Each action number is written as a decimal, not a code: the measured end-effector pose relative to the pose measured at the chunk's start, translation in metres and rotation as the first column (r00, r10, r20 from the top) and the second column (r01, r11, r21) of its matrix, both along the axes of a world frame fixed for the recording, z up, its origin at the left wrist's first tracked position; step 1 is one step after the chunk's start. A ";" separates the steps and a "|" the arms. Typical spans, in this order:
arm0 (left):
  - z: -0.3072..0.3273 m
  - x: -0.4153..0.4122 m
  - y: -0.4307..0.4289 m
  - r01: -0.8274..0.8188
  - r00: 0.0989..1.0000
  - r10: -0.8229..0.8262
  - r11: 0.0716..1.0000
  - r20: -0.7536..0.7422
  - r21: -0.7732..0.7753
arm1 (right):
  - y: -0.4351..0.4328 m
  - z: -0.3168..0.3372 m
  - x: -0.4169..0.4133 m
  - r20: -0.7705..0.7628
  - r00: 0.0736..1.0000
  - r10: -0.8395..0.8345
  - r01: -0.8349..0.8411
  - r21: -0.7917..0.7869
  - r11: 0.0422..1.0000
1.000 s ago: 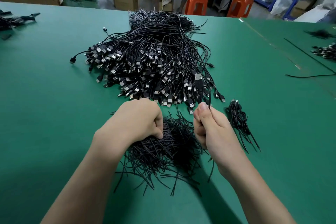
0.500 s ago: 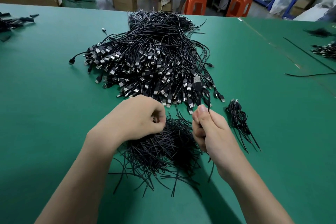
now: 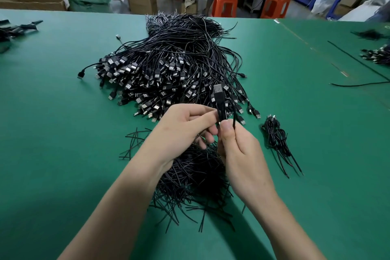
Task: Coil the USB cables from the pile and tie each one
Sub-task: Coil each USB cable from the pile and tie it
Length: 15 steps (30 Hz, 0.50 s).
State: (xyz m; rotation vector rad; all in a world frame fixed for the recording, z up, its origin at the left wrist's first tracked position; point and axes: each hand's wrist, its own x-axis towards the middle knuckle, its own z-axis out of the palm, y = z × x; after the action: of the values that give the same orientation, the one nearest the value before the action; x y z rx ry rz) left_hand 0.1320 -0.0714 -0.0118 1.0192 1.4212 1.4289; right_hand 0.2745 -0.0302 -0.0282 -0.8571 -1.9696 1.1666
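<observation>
A big pile of black USB cables point(image 3: 168, 65) lies on the green table point(image 3: 52, 133), plugs toward me. My right hand point(image 3: 236, 150) grips a coiled USB cable point(image 3: 219, 101) upright, its plug sticking up above my thumb. My left hand point(image 3: 185, 124) has come beside it, its fingertips pinching the same coil and what looks like a thin black tie. A heap of black twist ties point(image 3: 194, 175) lies under both hands. One tied cable bundle point(image 3: 276, 137) rests on the table to the right.
More cable bundles lie at the far right edge point(image 3: 375, 57) and far left edge point(image 3: 16, 27). A loose black cable point(image 3: 358, 84) crosses the right side. Cardboard boxes point(image 3: 31, 0) and orange stools point(image 3: 224, 4) stand beyond the table.
My left hand lifted off the twist-tie heap and moved right to meet the right hand at the coil. The right hand stayed holding the cable, raised slightly.
</observation>
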 end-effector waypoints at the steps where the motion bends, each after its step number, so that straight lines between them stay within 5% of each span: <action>1: -0.001 0.002 0.001 0.009 1.000 -0.009 1.000 0.025 0.005 | 0.001 0.000 0.001 0.003 1.000 -0.025 0.025 0.015 1.000; 6: -0.002 0.004 -0.001 0.159 0.980 -0.157 0.987 0.120 -0.009 | 0.008 -0.002 0.008 0.047 0.992 -0.115 0.114 0.025 0.993; 15: -0.007 0.006 0.003 0.126 0.958 -0.118 0.992 0.262 -0.016 | 0.009 -0.002 0.014 0.139 0.980 -0.140 0.117 0.159 0.980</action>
State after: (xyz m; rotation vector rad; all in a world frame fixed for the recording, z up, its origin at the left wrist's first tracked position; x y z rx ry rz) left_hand 0.1384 -0.0688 -0.0190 0.8483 1.1670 1.3887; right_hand 0.2888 -0.0207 -0.0299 -1.0011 -2.0583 0.8897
